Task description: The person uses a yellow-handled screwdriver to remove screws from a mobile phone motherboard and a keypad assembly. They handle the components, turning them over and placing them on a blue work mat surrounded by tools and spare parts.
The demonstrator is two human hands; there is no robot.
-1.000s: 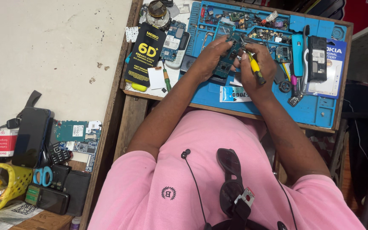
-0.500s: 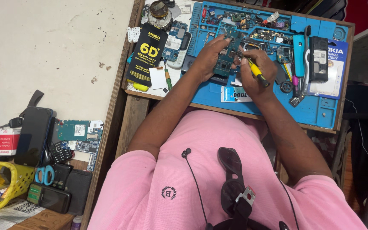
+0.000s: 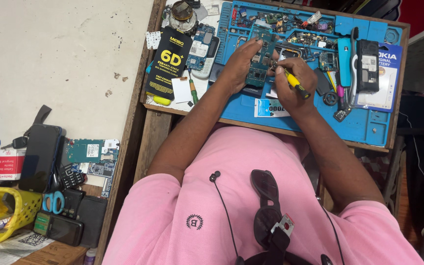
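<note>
My left hand [image 3: 239, 64] grips a small green circuit board [image 3: 259, 59] from its left side, holding it over the blue work mat [image 3: 369, 125]. My right hand [image 3: 293, 83] is closed around a yellow-handled screwdriver [image 3: 295, 84], its tip against the right edge of the board. Both forearms reach forward from my pink shirt. The board's lower part shows between the two hands; part of it is hidden by my fingers.
The mat holds several small parts, a blue tool [image 3: 344, 55], a dark phone [image 3: 367, 59] and a card. Left of it lie a black flat package [image 3: 168, 64] and another board [image 3: 201, 48]. On the lower left surface sit a yellow basket [image 3: 1, 216], scissors [image 3: 53, 202], phones and a green board [image 3: 92, 156].
The hands stay on the board and screwdriver; they have shifted only slightly over the mat.
</note>
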